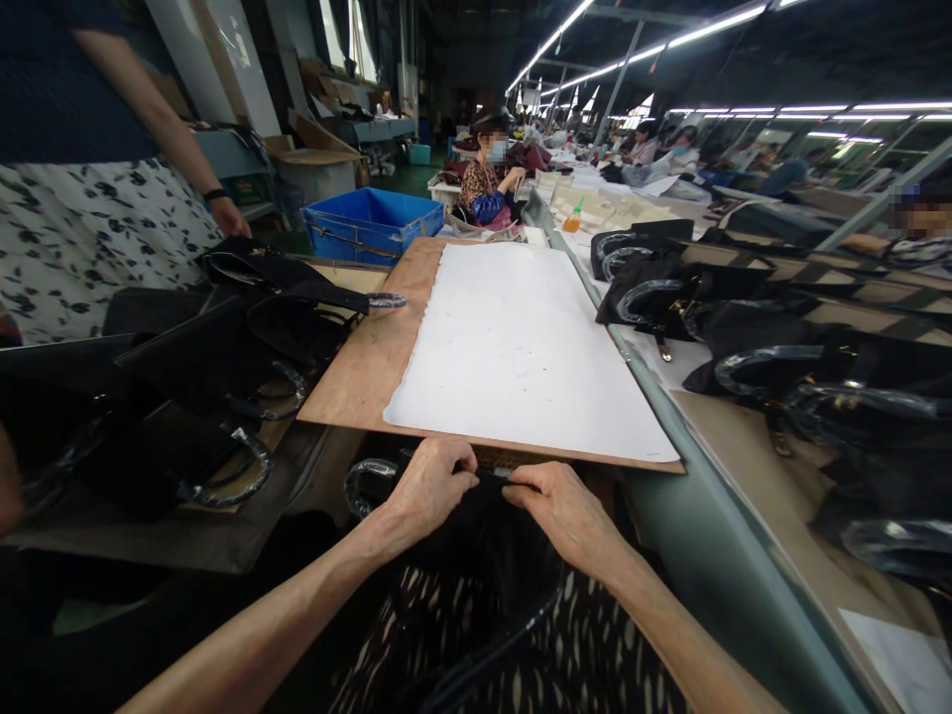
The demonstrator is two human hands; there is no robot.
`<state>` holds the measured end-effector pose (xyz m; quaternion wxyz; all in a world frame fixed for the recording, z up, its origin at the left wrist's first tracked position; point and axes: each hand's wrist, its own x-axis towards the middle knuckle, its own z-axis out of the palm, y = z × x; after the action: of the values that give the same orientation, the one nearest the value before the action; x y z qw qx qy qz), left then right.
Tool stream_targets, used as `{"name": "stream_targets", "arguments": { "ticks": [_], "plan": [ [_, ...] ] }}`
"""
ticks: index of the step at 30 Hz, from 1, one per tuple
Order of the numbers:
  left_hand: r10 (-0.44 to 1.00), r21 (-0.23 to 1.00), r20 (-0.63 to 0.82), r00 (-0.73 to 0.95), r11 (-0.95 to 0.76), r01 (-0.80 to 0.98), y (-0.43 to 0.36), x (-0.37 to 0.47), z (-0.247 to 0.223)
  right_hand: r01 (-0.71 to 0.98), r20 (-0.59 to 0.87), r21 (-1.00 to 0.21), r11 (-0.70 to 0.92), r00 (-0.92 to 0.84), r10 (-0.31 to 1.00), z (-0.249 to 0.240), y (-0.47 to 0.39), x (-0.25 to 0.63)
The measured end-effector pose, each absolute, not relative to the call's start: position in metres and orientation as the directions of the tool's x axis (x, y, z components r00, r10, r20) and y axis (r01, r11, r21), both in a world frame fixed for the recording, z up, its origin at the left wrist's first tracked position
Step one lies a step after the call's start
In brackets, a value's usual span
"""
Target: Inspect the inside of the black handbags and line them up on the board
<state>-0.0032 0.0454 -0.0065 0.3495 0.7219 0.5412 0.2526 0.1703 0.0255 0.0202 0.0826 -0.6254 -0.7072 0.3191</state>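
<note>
A black handbag (495,545) lies across my lap, its top edge just in front of the board. My left hand (438,481) pinches that edge between thumb and bent fingers. A short way to the right, my right hand (557,506) pinches the same edge. Beside my left hand shows a curved handle (364,481) in clear plastic wrap. The bag's lower part blends into my dark patterned clothing, so its full outline is hard to make out.
Before me is a wooden board (357,382) with a white sheet (521,347). Black bags (215,367) are piled left, more bags (744,337) right. A blue crate (372,223) stands behind. A person (81,149) stands at left; another person (487,178) sits beyond the board.
</note>
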Motion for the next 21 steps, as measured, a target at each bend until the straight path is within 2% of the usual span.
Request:
{"name": "stream_targets", "arguments": {
  "ticks": [9,14,18,21],
  "plan": [
    [0.959,0.751,-0.057,0.276,-0.141,0.645,0.047,-0.001,0.002,0.797,-0.268,-0.604,0.008,-0.212,0.940,0.027,0.019,0.170],
    [0.907,0.810,-0.093,0.412,-0.172,0.561,0.048,-0.005,0.010,0.768,-0.304,-0.640,0.002,-0.256,0.917,0.025,0.017,0.179],
    [0.888,0.881,-0.080,0.453,-0.150,0.449,0.045,-0.003,0.011,0.765,-0.306,-0.641,0.058,-0.323,0.896,0.024,0.018,0.186],
    [0.899,0.892,-0.078,0.431,-0.130,0.432,0.042,0.004,0.010,0.793,-0.209,-0.585,0.169,-0.349,0.913,0.028,0.018,0.182]
  ]
}}
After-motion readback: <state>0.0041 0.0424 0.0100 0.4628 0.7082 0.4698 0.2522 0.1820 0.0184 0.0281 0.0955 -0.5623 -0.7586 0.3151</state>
